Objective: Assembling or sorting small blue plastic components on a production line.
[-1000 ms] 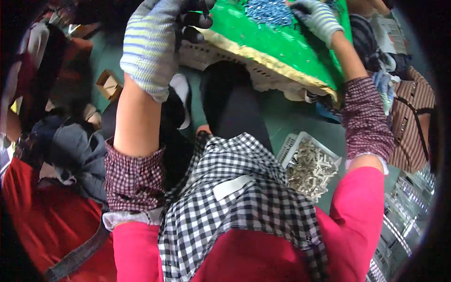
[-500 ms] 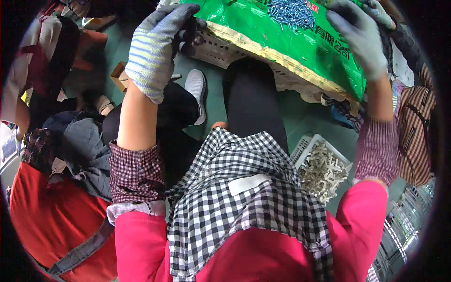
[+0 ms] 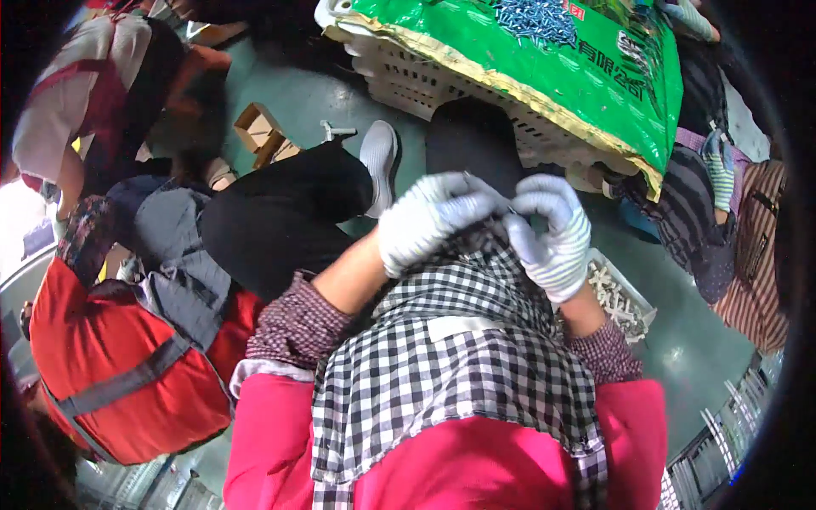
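My left hand [image 3: 438,217] and my right hand [image 3: 552,234], both in white striped knit gloves, are close together over my lap. Their fingers are curled and pinched, the fingertips nearly meeting above the bunched edge of my black-and-white checked apron [image 3: 442,365]. Whatever is between the fingers is too small or hidden to name. Beyond the hands lies a green printed sack [image 3: 586,93] with a pile of small bluish metal screws [image 3: 535,21] on it. Beside my right wrist stands a white basket [image 3: 650,314] of pale small parts [image 3: 616,293], partly covered by my forearm.
The sack lies over a white perforated crate [image 3: 395,76]. On the floor are an open cardboard box [image 3: 259,127] and a small white T-shaped piece [image 3: 337,130]. A person in red [image 3: 144,365] sits close on my left; another gloved hand [image 3: 718,174] shows at the right.
Both my hands have come back from beside and over the green sack and drawn together above my lap. The view has shifted, and the co-worker's gloved hand at the right now shows lower.
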